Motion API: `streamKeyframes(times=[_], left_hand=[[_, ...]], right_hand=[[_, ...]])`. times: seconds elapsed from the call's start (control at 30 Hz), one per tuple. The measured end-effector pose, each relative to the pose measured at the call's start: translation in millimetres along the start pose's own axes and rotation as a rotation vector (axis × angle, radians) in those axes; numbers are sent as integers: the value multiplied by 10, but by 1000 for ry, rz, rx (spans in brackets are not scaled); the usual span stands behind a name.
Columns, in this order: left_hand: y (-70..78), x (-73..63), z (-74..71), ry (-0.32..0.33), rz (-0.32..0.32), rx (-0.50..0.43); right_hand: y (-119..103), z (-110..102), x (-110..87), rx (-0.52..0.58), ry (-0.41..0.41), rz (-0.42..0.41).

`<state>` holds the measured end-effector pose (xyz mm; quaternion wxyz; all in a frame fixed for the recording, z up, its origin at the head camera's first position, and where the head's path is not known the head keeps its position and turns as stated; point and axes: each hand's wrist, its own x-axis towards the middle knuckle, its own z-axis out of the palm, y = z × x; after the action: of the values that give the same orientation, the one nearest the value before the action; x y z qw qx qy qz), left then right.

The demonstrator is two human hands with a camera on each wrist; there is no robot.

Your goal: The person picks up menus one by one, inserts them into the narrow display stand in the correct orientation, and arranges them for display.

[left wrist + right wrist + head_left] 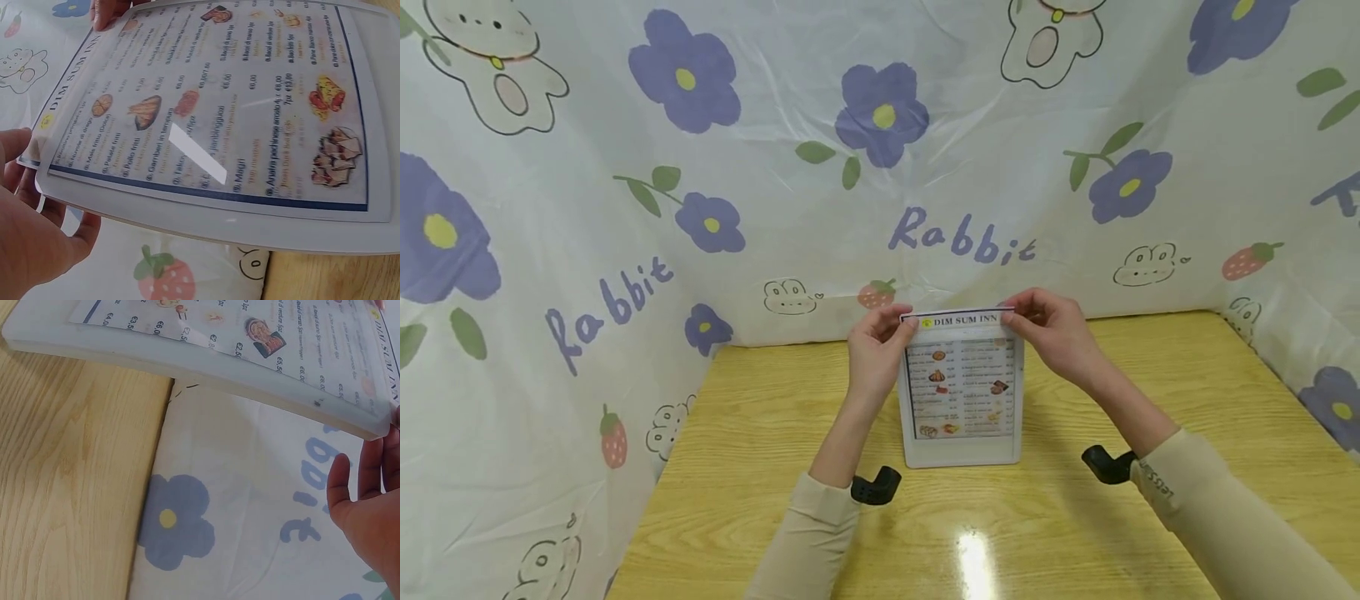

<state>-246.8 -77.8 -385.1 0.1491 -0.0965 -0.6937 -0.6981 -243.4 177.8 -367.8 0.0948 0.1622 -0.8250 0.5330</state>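
A printed menu sheet headed "DIM SUM INN" stands in a white-edged display frame. Its header strip rises above the frame's top edge. My left hand pinches the sheet's upper left corner between thumb and fingers. At the upper right corner, my right hand pinches the same sheet. In the left wrist view, the sheet lies under a glossy clear front, and the left hand is beside the frame's top end. The right wrist view shows the frame's thick pale side with the right hand at its top corner.
The frame stands on a light wood-grain table. Behind it and at both sides hangs a white cloth printed with purple flowers, rabbits and strawberries. Black curved pieces, a left one and a right one, show at the wrists.
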Motion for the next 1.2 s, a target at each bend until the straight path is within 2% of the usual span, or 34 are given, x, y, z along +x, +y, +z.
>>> streamKeyframes(times=[0.23, 0.77, 1.2], left_hand=[[26, 6, -8, 1, -11, 47], [-41, -28, -1, 8, -28, 42], [-69, -57, -31, -16, -25, 46]], right_hand=[[16, 43, -21, -27, -14, 9], [35, 20, -50, -19, -21, 0], [-25, 47, -69, -124, 5, -50]])
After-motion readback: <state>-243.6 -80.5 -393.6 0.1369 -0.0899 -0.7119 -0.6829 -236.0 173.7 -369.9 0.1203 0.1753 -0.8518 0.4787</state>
